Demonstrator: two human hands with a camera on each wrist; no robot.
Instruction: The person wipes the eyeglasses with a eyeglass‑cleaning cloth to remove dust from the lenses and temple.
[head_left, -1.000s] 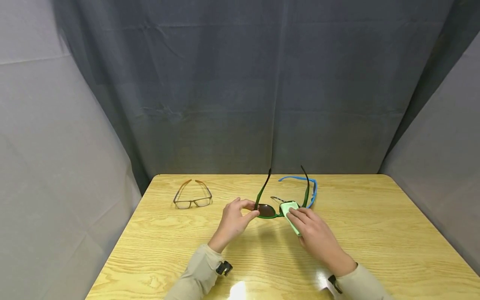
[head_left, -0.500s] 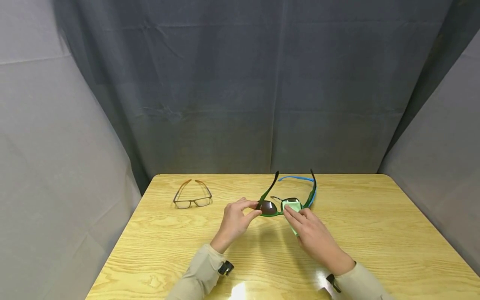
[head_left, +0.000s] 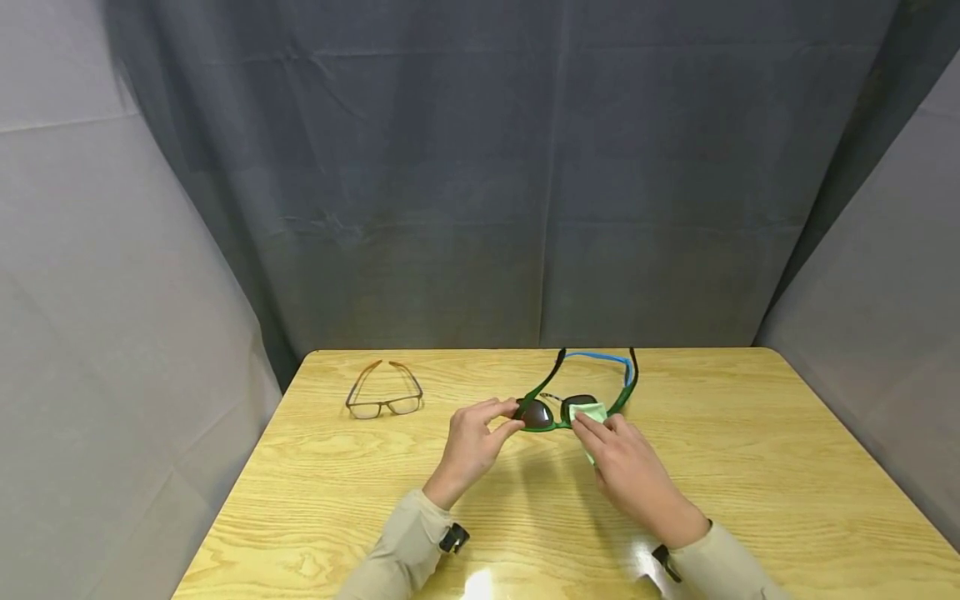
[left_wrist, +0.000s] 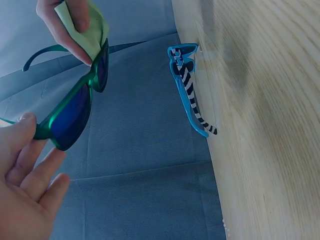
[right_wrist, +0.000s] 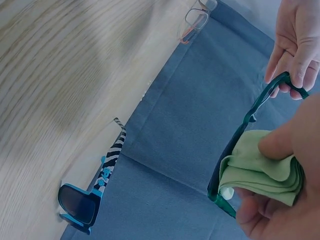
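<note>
Green-framed sunglasses [head_left: 537, 415] with dark lenses and spread temples are held up above the table. My left hand [head_left: 472, 446] pinches them at the left hinge corner between thumb and fingers. A folded light green cloth [right_wrist: 260, 167] is gripped by my right hand [head_left: 630, 471], which presses it against the right lens. In the right wrist view the thumb lies on one side of the cloth and fingers curl beneath it. The cloth covers much of that lens.
Blue sunglasses [left_wrist: 182, 75] with a zebra-striped temple lie on the wooden table [head_left: 750, 467] behind the green pair, partly hidden in the head view. Clear eyeglasses [head_left: 385, 407] with brownish temples rest at the back left. A grey curtain [head_left: 420, 183] hangs behind the table.
The green sunglasses have tilted, their temples swinging right and lower in the head view. The right hand has shifted the cloth slightly over the right lens; the left hand keeps its pinch.
</note>
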